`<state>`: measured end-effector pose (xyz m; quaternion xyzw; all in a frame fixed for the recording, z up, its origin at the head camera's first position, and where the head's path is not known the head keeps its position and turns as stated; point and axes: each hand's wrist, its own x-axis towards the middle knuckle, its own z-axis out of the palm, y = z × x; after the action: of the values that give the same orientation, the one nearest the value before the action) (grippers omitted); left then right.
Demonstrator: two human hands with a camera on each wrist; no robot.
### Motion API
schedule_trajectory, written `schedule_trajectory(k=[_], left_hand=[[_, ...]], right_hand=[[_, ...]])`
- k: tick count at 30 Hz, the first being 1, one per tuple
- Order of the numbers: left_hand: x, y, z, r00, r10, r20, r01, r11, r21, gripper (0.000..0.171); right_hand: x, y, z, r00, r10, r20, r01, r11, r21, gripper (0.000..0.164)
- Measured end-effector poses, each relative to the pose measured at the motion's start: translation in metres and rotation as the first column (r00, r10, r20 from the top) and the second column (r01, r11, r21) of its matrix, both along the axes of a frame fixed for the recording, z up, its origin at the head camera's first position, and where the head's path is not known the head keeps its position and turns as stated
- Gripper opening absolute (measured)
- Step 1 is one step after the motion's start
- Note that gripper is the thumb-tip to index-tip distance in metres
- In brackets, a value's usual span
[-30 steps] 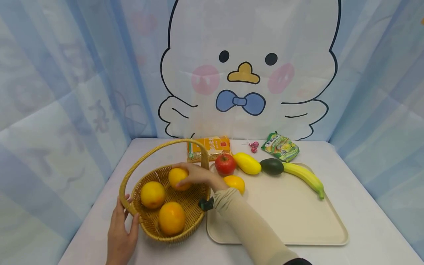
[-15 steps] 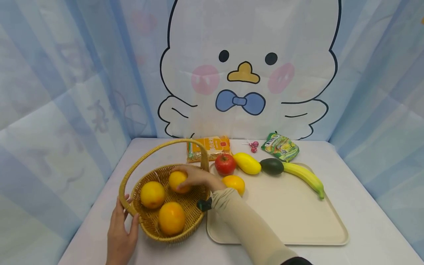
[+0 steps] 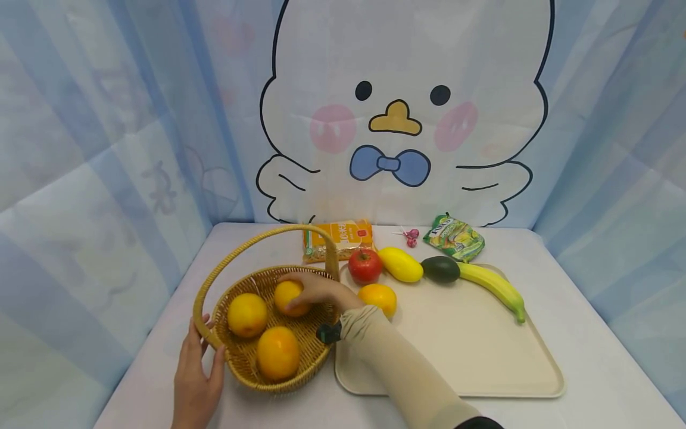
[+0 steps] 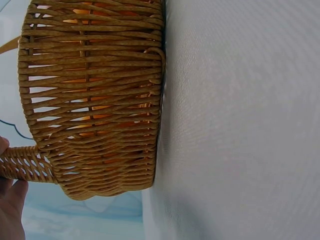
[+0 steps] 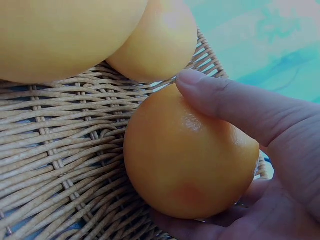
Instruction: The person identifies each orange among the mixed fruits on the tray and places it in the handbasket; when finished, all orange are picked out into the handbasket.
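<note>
A woven basket with a tall arched handle stands on the left of the table. My left hand grips the handle's near-left base, thumb and fingers on either side of it in the left wrist view. Inside the basket, my right hand holds an orange, its thumb on top and other fingers curled beneath. That orange is at the basket's back right, partly covered by the hand in the head view. Two more oranges, one at the left and one at the front, lie in the basket.
A beige tray right of the basket bears a yellow-orange fruit, a red apple, a yellow oval fruit, a dark green avocado-like fruit and a banana. Behind are an orange packet, lollipops and a green bag.
My right hand and its orange have shifted slightly down and to the right within the basket. The left hand and the basket have stayed in place.
</note>
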<state>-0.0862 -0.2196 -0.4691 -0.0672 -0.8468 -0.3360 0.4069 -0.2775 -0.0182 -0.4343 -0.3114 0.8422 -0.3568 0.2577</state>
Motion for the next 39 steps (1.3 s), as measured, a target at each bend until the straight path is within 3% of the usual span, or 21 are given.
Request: schedule_trajectory(k=[12, 28, 39], left_hand=[[0.001, 0.003, 0.003, 0.999, 0.024, 0.037, -0.024, 1.000, 0.018, 0.098], [0.002, 0.004, 0.003, 0.998, 0.021, 0.054, -0.023, 0.999, 0.029, 0.095], [0.001, 0.004, 0.003, 1.000, 0.014, 0.025, -0.014, 1.000, 0.025, 0.097]], right_hand=[[0.003, 0.003, 0.010, 1.000, -0.016, -0.021, 0.017, 1.000, 0.017, 0.069], [0.007, 0.013, 0.023, 0.990, 0.020, -0.138, -0.015, 0.999, 0.040, 0.069], [0.019, 0.030, 0.050, 0.976, 0.040, -0.214, -0.039, 0.999, 0.009, 0.069]])
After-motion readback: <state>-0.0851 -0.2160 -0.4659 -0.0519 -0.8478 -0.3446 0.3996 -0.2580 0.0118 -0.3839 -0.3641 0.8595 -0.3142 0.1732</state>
